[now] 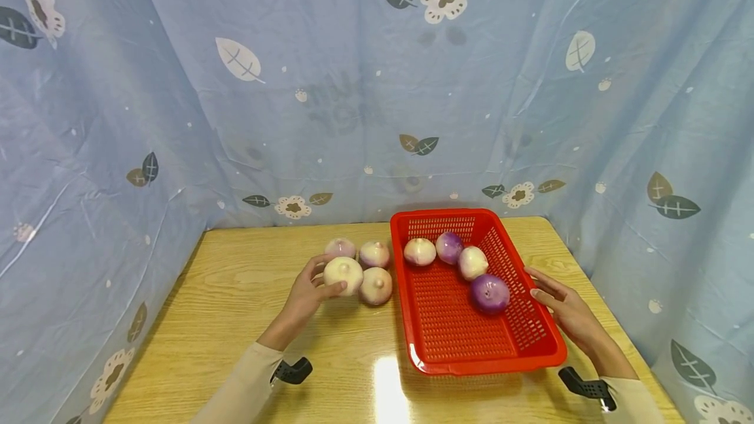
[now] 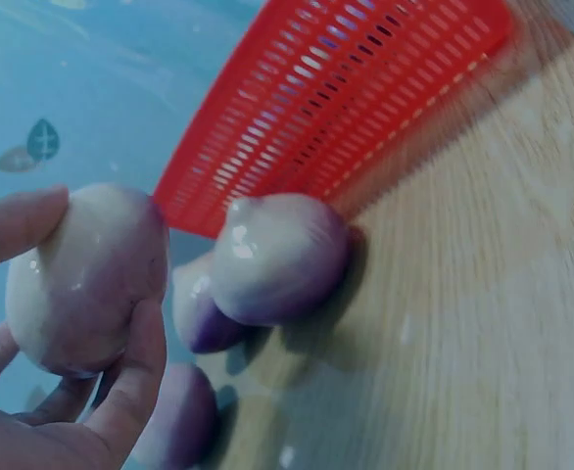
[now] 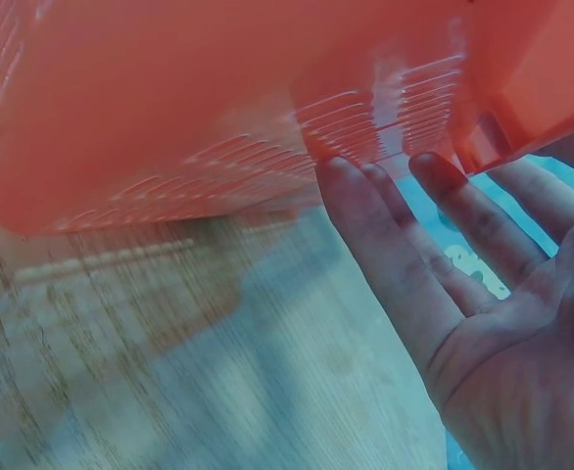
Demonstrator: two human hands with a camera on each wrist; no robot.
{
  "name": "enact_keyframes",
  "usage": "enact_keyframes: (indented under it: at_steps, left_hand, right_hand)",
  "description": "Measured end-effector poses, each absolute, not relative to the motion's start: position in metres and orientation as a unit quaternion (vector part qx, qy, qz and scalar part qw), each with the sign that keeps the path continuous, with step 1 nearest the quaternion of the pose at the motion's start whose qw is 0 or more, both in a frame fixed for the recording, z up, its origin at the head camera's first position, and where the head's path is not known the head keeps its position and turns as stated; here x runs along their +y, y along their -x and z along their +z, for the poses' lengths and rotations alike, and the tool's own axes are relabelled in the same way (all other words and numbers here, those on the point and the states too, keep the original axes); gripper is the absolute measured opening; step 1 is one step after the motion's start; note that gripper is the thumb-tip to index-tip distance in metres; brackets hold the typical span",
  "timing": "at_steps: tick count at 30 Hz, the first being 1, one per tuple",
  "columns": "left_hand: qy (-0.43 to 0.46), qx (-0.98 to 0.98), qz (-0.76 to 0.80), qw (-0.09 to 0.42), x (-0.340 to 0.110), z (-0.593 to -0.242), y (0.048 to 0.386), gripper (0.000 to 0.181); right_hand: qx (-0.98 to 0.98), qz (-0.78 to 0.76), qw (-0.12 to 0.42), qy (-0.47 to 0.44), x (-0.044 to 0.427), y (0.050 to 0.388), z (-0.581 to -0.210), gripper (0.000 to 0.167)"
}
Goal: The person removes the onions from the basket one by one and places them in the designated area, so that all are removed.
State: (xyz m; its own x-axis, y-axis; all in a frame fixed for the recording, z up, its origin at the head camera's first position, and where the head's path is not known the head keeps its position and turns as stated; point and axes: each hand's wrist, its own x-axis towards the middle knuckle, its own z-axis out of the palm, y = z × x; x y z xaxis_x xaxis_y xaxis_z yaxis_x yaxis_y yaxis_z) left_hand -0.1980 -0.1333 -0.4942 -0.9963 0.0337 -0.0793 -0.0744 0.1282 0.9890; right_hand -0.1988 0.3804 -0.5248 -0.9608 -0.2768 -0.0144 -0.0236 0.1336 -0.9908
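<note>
My left hand (image 1: pixel 307 292) grips a pale onion (image 1: pixel 343 275) between thumb and fingers, raised over the table. In the left wrist view, the thumb and fingers curl round this onion (image 2: pixel 89 279). Close beside it on the table are three more whitish-purple onions, one nearest the basket (image 1: pixel 376 286), another (image 1: pixel 374 254) behind it and a third (image 1: pixel 340 247) at the back. My right hand (image 1: pixel 564 309) rests at the right side of a red plastic basket (image 1: pixel 416 357). Its fairly straight fingers (image 3: pixel 380 235) touch the slotted outer wall.
Inside the basket lie pale onions (image 1: pixel 419 252) and purple onions (image 1: pixel 489 294), mostly toward the back and right. The wooden table (image 1: pixel 235 293) is bordered by a blue floral curtain (image 1: pixel 330 84) behind and at both sides.
</note>
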Motion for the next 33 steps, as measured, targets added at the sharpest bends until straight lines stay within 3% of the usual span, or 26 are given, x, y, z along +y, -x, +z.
enact_keyframes:
  at_steps: [19, 33]
  left_hand:
    - [0.089, 0.766, 0.635, 0.036, -0.145, -0.52, 0.215, 0.069]
    - [0.098, 0.757, 0.645, 0.039, -0.141, -0.533, 0.223, 0.065]
  right_hand:
    - [0.757, -0.64, 0.095, 0.091, 0.38, 0.198, -0.524, 0.057]
    - [0.754, -0.644, 0.094, 0.093, 0.381, 0.2, -0.527, 0.057]
